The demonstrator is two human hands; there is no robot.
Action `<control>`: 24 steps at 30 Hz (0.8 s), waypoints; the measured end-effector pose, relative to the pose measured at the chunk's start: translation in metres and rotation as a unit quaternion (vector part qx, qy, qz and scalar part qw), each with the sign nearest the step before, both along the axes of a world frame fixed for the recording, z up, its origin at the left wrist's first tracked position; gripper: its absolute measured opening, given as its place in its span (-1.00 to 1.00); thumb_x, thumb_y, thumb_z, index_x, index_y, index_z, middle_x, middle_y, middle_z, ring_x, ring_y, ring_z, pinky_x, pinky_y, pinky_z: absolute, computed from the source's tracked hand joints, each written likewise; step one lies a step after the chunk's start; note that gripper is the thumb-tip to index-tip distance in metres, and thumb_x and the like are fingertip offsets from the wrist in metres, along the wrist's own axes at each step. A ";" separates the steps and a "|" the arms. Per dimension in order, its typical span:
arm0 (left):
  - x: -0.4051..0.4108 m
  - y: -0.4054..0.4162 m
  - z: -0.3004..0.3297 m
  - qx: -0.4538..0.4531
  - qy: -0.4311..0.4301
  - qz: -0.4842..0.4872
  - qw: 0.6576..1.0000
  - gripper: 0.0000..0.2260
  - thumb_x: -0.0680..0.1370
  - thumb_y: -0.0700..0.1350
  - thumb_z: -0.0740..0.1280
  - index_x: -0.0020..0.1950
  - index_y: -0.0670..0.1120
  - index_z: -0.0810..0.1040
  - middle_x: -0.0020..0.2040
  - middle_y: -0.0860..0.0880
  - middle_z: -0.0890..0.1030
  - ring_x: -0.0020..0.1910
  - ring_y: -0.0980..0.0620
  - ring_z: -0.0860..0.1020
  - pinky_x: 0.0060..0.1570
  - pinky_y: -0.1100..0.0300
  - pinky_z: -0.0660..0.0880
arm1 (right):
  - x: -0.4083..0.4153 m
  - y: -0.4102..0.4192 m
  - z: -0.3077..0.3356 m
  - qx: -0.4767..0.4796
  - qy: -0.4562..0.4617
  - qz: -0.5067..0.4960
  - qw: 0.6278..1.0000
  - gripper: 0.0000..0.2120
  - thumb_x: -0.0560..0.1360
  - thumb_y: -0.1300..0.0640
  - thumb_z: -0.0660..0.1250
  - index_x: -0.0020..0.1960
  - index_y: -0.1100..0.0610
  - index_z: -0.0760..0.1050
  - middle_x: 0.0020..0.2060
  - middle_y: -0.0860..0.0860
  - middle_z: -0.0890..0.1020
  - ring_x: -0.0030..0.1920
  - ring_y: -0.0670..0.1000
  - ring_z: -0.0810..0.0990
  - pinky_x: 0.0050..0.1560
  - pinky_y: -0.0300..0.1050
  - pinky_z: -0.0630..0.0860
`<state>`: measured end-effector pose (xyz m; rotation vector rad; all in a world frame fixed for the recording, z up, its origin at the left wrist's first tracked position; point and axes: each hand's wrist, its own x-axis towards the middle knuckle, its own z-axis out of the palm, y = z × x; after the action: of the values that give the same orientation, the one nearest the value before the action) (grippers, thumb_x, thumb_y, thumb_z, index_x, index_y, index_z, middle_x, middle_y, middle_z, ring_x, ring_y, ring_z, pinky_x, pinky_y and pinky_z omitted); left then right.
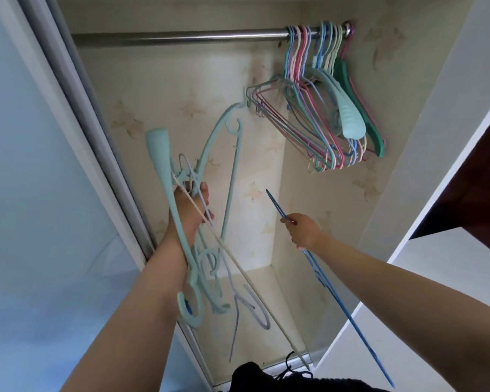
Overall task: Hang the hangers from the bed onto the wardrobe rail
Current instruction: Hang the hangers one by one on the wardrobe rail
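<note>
No writing shows. Below the steel wardrobe rail [181, 38], the left hand [191, 210] clutches a bundle of mint plastic hangers [176, 222]; the right hand [304, 230] pinches a thin blue wire hanger [348, 315].

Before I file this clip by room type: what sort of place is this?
Probably a bedroom's built-in wardrobe: a metal rail carries a bunch of hung hangers, a sliding door stands beside it, and patterned paper lines the inside.

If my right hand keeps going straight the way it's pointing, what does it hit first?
Probably nothing close: the right hand and its blue hanger aim up-left at the papered back wall, below the rail. Depth is unclear.
</note>
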<state>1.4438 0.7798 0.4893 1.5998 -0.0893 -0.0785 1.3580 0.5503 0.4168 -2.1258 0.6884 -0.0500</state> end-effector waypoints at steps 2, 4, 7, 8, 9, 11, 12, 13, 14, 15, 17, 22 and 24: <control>-0.001 0.002 -0.009 0.014 -0.009 0.017 1.000 -0.82 0.59 -0.06 0.30 -0.07 -0.17 0.53 -0.22 -0.23 0.49 -0.39 -0.12 0.55 -0.49 0.22 0.43 | 0.001 0.000 0.009 0.082 -0.029 -0.013 0.996 -0.80 0.59 0.05 0.23 0.04 0.18 0.49 -0.38 0.02 0.37 -0.45 -0.02 0.38 -0.47 -0.22 0.43; -0.005 0.002 -0.017 -0.011 0.010 0.023 1.000 -0.79 0.59 -0.08 0.31 0.07 -0.23 0.55 -0.07 -0.34 0.56 -0.15 -0.30 0.58 -0.43 0.13 0.50 | 0.003 0.005 0.022 0.172 -0.057 -0.017 0.983 -0.79 0.53 0.03 0.35 -0.02 0.18 0.44 -0.38 0.04 0.39 -0.46 -0.03 0.39 -0.38 -0.20 0.48; -0.003 -0.001 -0.022 -0.018 0.021 0.015 1.000 -0.85 0.59 -0.09 0.31 0.00 -0.18 0.53 -0.27 -0.15 0.49 -0.55 0.09 0.46 -0.55 0.23 0.36 | 0.009 0.008 0.038 0.236 -0.051 -0.013 0.970 -0.53 0.45 -0.01 0.44 0.22 -0.04 0.26 -0.43 0.13 0.49 -0.53 0.05 0.46 -0.26 -0.08 0.47; -0.002 -0.002 -0.022 -0.009 0.019 0.016 1.000 -0.86 0.59 -0.10 0.30 -0.11 -0.14 0.50 -0.35 -0.08 0.43 -0.63 0.15 0.35 -0.57 0.27 0.29 | 0.009 0.009 0.042 0.217 -0.037 -0.002 0.975 -0.43 0.44 -0.05 0.43 0.30 -0.17 0.16 -0.42 0.16 0.53 -0.52 0.09 0.51 -0.25 -0.06 0.49; 0.002 -0.002 -0.024 -0.004 0.024 0.021 0.999 -0.82 0.59 -0.10 0.30 -0.19 -0.11 0.47 -0.38 -0.06 0.40 -0.66 0.16 0.29 -0.57 0.28 0.26 | 0.010 0.010 0.044 0.192 -0.023 0.012 0.981 -0.37 0.45 -0.05 0.41 0.36 -0.23 0.11 -0.40 0.18 0.55 -0.50 0.11 0.54 -0.24 -0.06 0.52; 0.005 -0.002 -0.025 0.000 0.034 0.028 0.999 -0.79 0.58 -0.12 0.30 -0.25 -0.08 0.46 -0.40 -0.04 0.39 -0.66 0.15 0.27 -0.58 0.29 0.25 | 0.007 0.012 0.045 0.123 0.009 0.040 0.992 -0.44 0.52 0.00 0.33 0.44 -0.04 0.18 -0.41 0.14 0.56 -0.54 0.06 0.51 -0.31 -0.13 0.53; 0.005 -0.001 -0.025 -0.001 0.035 0.027 0.999 -0.80 0.58 -0.12 0.30 -0.24 -0.09 0.46 -0.40 -0.04 0.38 -0.66 0.14 0.27 -0.60 0.30 0.25 | 0.006 0.014 0.045 0.071 0.031 0.052 0.996 -0.54 0.55 -0.01 0.29 0.40 0.10 0.31 -0.42 0.10 0.53 -0.55 0.02 0.47 -0.33 -0.16 0.51; 0.004 -0.001 -0.024 -0.012 0.035 0.027 0.999 -0.84 0.59 -0.12 0.30 -0.19 -0.11 0.47 -0.39 -0.04 0.39 -0.64 0.13 0.28 -0.61 0.32 0.25 | 0.006 0.015 0.046 0.007 0.057 0.068 0.996 -0.60 0.57 -0.06 0.25 0.26 0.20 0.45 -0.42 0.08 0.51 -0.53 0.01 0.44 -0.34 -0.17 0.48; 0.002 0.000 -0.023 -0.027 0.038 0.031 0.998 -0.87 0.59 -0.12 0.30 -0.12 -0.14 0.48 -0.38 -0.06 0.41 -0.61 0.11 0.33 -0.60 0.33 0.28 | 0.005 0.017 0.047 -0.058 0.091 0.092 0.990 -0.55 0.56 -0.14 0.22 0.08 0.26 0.53 -0.39 0.08 0.52 -0.49 0.02 0.46 -0.33 -0.19 0.46; 0.001 0.001 -0.023 -0.047 0.046 0.035 0.997 -0.88 0.59 -0.12 0.30 -0.03 -0.17 0.49 -0.33 -0.10 0.47 -0.54 0.03 0.44 -0.56 0.33 0.37 | 0.004 0.019 0.048 -0.118 0.132 0.126 0.976 -0.50 0.54 -0.21 0.21 -0.08 0.27 0.53 -0.35 0.09 0.52 -0.43 0.05 0.48 -0.31 -0.19 0.44; 0.002 0.005 -0.024 -0.052 0.051 0.040 0.997 -0.78 0.60 -0.11 0.29 0.10 -0.26 0.51 -0.14 -0.32 0.57 -0.19 -0.24 0.61 -0.26 0.17 0.53 | 0.002 0.024 0.045 -0.218 0.207 0.186 0.936 -0.51 0.51 -0.22 0.26 -0.17 0.25 0.49 -0.29 0.11 0.50 -0.29 0.10 0.51 -0.22 -0.17 0.42; 0.008 0.011 -0.030 0.025 -0.021 0.069 0.997 -0.70 0.56 0.01 0.33 -0.31 -0.09 0.39 -0.42 -0.13 0.43 -0.42 -0.13 0.44 -0.33 -0.03 0.44 | -0.005 0.025 0.028 -0.363 0.258 0.168 0.879 -0.66 0.60 -0.01 0.18 0.24 0.20 0.45 0.16 0.10 0.54 0.21 0.15 0.52 0.14 -0.05 0.44; 0.009 0.012 -0.030 0.055 -0.042 0.084 0.994 -0.66 0.56 -0.01 0.32 -0.35 -0.11 0.35 -0.41 -0.16 0.44 -0.38 -0.16 0.48 -0.30 -0.11 0.50 | -0.008 0.027 0.033 -0.374 0.223 0.118 0.892 -0.70 0.63 0.05 0.10 0.25 0.18 0.43 0.24 0.12 0.52 0.24 0.16 0.50 0.14 -0.06 0.44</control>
<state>1.4527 0.7913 0.4591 1.7144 -0.0155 0.1172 1.3499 0.5770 0.4499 -3.0072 0.7367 0.3754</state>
